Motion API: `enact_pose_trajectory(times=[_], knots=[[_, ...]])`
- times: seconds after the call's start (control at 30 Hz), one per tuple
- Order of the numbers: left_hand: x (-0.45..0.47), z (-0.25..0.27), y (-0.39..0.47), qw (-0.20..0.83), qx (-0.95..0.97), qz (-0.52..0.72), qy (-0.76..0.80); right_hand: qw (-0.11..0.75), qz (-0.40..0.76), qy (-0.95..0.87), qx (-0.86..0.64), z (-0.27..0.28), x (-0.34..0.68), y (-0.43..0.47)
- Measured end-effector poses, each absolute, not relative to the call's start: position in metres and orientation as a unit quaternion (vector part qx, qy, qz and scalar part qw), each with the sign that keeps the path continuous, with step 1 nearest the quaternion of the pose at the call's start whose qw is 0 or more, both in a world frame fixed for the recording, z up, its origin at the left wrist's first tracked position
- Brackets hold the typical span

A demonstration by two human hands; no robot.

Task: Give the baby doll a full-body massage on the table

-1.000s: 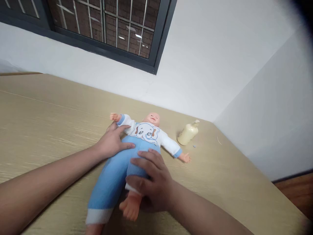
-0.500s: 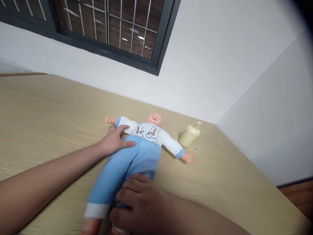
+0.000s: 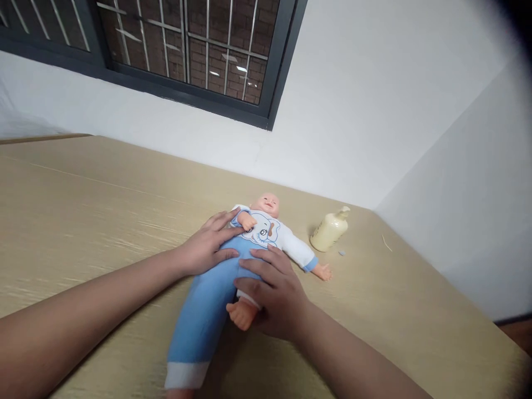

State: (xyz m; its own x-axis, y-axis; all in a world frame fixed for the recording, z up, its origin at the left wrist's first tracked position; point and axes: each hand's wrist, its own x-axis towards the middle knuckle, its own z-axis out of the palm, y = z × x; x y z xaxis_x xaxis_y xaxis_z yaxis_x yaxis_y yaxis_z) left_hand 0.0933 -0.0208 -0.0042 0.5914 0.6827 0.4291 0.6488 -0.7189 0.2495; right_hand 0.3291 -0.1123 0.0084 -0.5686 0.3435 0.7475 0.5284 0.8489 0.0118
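Observation:
A baby doll (image 3: 208, 288) in light-blue trousers and a white top with a cartoon animal patch lies on its back on the table. My left hand (image 3: 208, 244) rests along the doll's side, fingers stretched out and thumb apart on the trousers. Beside its fingertips, one doll arm (image 3: 248, 220) is folded over the chest. My right hand (image 3: 278, 288) holds one doll leg bent up against the belly, fingers spread over it; the bare foot (image 3: 241, 314) sticks out below the thumb. The doll's other leg is straight, its foot cut off by the bottom edge.
A cream pump bottle (image 3: 330, 231) stands tilted in view to the doll's right, with a small bluish scrap (image 3: 341, 252) near its base. A thin strand (image 3: 387, 243) lies on the wooden table (image 3: 103, 183). White walls (image 3: 353, 111) and a barred window (image 3: 187, 50) rise behind.
My right hand has moved up from the lower leg to the belly, bending that leg. The doll arm near my left hand has swung from outstretched to across the chest.

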Motion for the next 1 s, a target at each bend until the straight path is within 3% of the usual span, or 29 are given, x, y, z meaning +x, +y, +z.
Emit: enact_pose_trajectory(times=[0.2,0.4,0.63,0.83,0.9,1.0], knots=[[0.095,-0.001,-0.023,0.058,0.887,0.259,0.378,0.433,-0.084,-0.858,-0.261,0.011,0.326,-0.103],[0.093,-0.007,-0.024,0.107,0.844,0.286,0.441,0.403,-0.110,-0.881,-0.221,0.025,0.325,-0.134],[0.092,-0.006,-0.023,0.160,0.756,0.288,0.566,0.322,-0.074,-0.935,-0.130,0.008,0.310,-0.159],[0.092,-0.006,-0.022,0.181,0.739,0.288,0.581,0.177,-0.066,-0.975,-0.121,-0.006,0.307,-0.155],[0.091,-0.008,-0.021,0.188,0.740,0.291,0.576,0.191,-0.065,-0.973,-0.116,-0.001,0.308,-0.156],[0.090,-0.009,-0.020,0.166,0.770,0.294,0.542,0.309,-0.093,-0.939,-0.121,0.011,0.311,-0.161]])
